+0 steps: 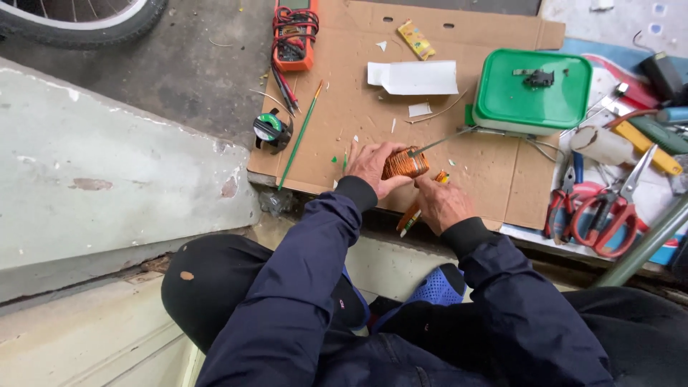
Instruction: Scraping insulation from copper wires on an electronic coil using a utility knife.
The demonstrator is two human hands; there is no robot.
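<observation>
- Left hand [370, 166]: fingers curled around the copper coil [405, 163], gripping it from the left side; dark ribbed cuff at the wrist.
- Copper coil: compact cylindrical winding of fine, glossy orange-brown wire, held just above the near edge of the cardboard sheet [473, 179], between both hands.
- Right hand [441, 204]: fingers closed, fingertips touching the coil's right end; a slim orange tool [414, 213] with a pale tip lies under the palm. Whether the hand grips this tool cannot be determined.
- Thin metal rod [444, 140]: straight, grey, running from the coil's upper right toward the green container.
- Cardboard sheet: flat, brown, matt, creased, scattered with small white and green scraps.
- Green container [532, 89]: rounded-square plastic lid, smooth, on the sheet's far right corner; a small dark metal part rests on top.
- Orange multimeter [294, 32]: rectangular case with red and black leads coiled over it, at the sheet's far left edge.
- Paintbrush [301, 134]: long, thin, green handle, lying diagonally across the sheet's left edge.
- Tape roll [271, 130]: small, round, green-faced, on the concrete beside the brush.
- Red-handled scissors [609, 208]: steel blades, lying right of the sheet among other hand tools.
</observation>
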